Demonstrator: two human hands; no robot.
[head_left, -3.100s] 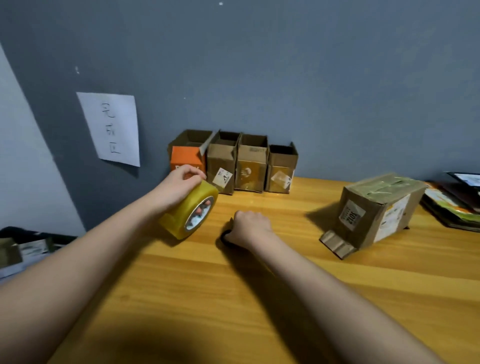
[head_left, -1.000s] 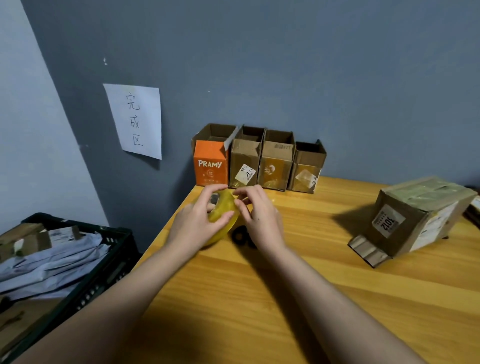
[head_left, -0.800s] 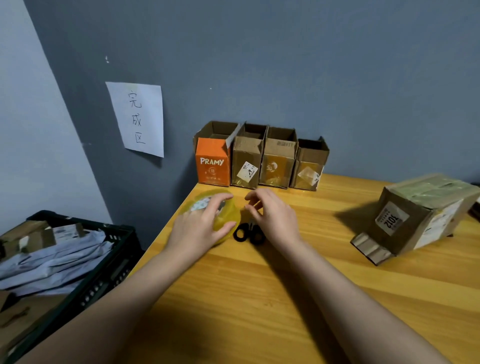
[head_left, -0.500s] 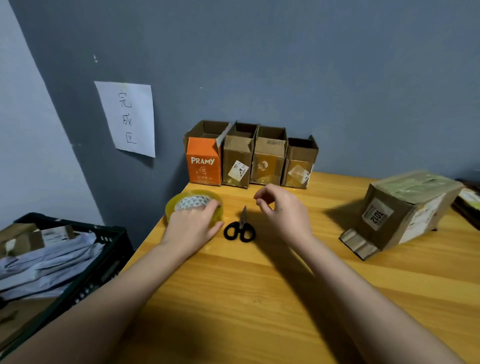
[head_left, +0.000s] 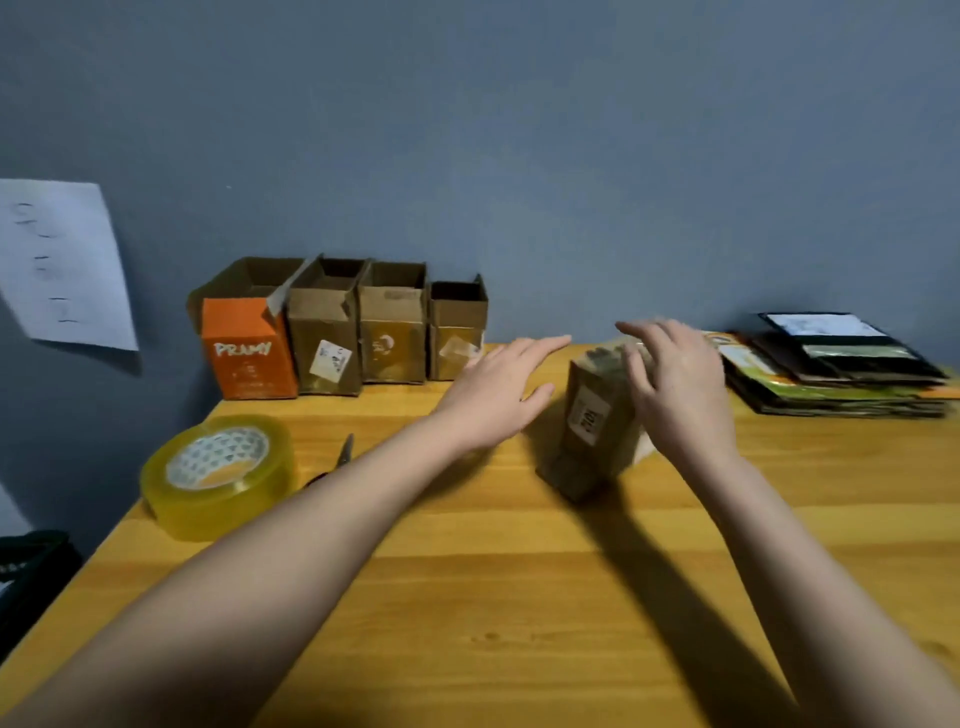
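Between open left hand (head_left: 498, 400) and open right hand (head_left: 680, 397), no grip yet: the taped cardboard box (head_left: 592, 434).

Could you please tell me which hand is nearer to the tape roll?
The left. The left hand is to the right of the tape roll, beside the box; the right hand is farther right, over the box's other side.

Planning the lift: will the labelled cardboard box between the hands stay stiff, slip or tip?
Probably stiff: the taped box keeps square cardboard edges. Its tape-covered top may be slick to grip. The loose flap at its base could snag on the table.
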